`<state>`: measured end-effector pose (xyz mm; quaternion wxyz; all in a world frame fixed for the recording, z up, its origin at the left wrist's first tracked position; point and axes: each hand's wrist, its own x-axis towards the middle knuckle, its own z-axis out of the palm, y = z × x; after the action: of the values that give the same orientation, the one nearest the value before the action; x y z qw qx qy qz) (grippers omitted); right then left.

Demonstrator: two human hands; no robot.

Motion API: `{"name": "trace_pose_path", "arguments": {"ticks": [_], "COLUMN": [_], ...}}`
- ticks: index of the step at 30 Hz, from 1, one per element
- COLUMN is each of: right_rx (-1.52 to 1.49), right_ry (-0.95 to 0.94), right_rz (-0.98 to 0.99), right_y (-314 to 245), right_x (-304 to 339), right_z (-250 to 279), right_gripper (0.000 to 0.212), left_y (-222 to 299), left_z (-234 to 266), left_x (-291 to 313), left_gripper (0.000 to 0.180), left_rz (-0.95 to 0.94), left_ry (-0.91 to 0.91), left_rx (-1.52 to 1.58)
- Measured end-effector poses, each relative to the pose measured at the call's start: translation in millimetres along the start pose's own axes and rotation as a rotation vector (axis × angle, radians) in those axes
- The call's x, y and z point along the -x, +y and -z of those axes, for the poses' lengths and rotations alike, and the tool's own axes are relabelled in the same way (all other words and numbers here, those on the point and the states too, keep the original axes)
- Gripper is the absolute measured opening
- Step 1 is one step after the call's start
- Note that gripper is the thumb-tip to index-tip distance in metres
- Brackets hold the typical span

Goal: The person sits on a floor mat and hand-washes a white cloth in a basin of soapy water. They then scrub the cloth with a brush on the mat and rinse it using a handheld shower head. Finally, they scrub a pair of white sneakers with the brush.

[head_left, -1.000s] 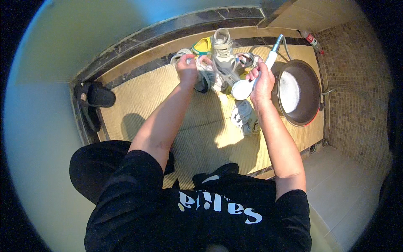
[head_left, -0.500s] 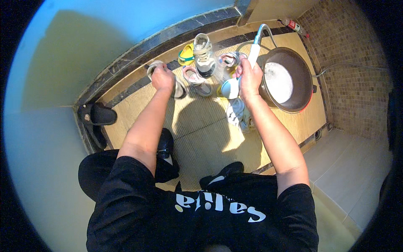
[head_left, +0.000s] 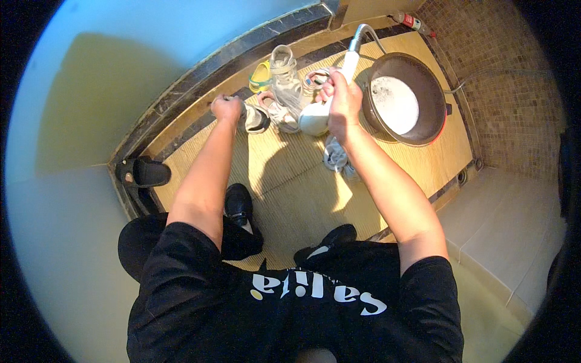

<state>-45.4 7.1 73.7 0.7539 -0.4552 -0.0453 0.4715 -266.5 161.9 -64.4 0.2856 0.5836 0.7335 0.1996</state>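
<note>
My right hand [head_left: 344,100] is closed around the handle of a white shower head [head_left: 315,118], its head tilted toward the left. Blurred streaks of water run from it across a tall pale sneaker [head_left: 283,66]. My left hand [head_left: 226,109] grips one end of a pale sneaker with a dark patch [head_left: 255,119], just above the ribbed floor; its fingers are partly hidden. Between the hands stand a pink-and-white shoe [head_left: 277,112] and a yellow clog [head_left: 261,74]. Another light shoe [head_left: 316,78] is partly covered by my right hand. White shoes [head_left: 334,154] lie below the shower head.
A dark round basin [head_left: 436,91] with white foam [head_left: 393,106] stands right of my right hand. The metal hose [head_left: 370,31] curves behind it. A bottle [head_left: 413,23] lies in the far right corner. Black slippers [head_left: 149,173] rest by the left wall.
The shower head has shifted left and turned, and water streaks now cross the tall sneaker. My left hand has turned the sneaker it holds. The view has shifted slightly.
</note>
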Motion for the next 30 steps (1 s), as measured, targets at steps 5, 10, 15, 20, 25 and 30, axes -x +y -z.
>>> {"name": "trace_pose_path", "arguments": {"ticks": [5,10,15,20,25,30], "right_rx": [0.116,0.231,0.445,0.639,0.594,0.706], "right_ry": [-0.024,-0.052,-0.071,0.011,0.042,0.091], "right_rz": [0.022,-0.059,0.003,0.449,0.256,0.192], "right_y": [46,63,61,43,34,57], "right_x": [4,25,24,-8,-14,-6], "right_z": [-8,-21,-9,15,10,35], "right_gripper": [0.022,0.024,0.023,0.018,0.021,0.029], "left_y": [-23,-14,-23,-11,-13,45], "left_z": [-9,-27,-30,-30,-40,-20], "left_x": [27,103,115,116,114,165], "left_gripper": [0.036,0.018,0.015,0.017,0.019,0.037], "left_rz": [-0.318,-0.029,0.266,0.344,0.226,-0.638], "left_ry": [0.165,0.001,-0.288,-0.436,-0.931,-0.593], "left_rx": [0.153,0.770,1.018,0.979,1.203,0.269]}}
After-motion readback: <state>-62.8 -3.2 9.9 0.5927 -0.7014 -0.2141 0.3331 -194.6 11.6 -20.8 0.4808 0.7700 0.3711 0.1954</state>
